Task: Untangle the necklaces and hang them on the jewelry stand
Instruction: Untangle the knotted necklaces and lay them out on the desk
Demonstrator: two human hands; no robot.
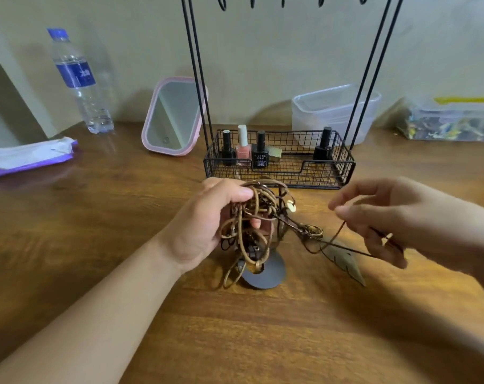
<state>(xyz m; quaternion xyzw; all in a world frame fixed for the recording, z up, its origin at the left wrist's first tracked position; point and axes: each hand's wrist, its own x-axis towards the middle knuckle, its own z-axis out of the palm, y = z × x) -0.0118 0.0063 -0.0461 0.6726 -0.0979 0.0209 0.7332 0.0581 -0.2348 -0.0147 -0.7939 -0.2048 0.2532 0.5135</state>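
- Nearest, bare wooden surface (263, 342), with both forearms reaching in from the bottom corners.
- Left hand (207, 223) raised above the surface, palm turned inward, fingers and thumb clenched around the tangled necklaces (252, 223): brown cord loops hanging down toward a dark round disc (265, 273).
- Right hand (387, 217) held to the right at similar height, thumb and fingertips pinching one thin dark cord (343, 231) drawn out sideways from the bundle; leaf pendant (346, 259) dangling below it, near a chain with a metal clasp (310, 231).
- Likely risk: pulling that strand too hard against the clenched bundle, cinching knots tighter or snapping the fine chain.
- Also possible: dangling loops snagging the wire basket just beyond.
- Farther back, jewelry stand (279, 162), its basket holding nail polish bottles (243, 148); hooks at the top apparently bare, so no necklace hung yet.
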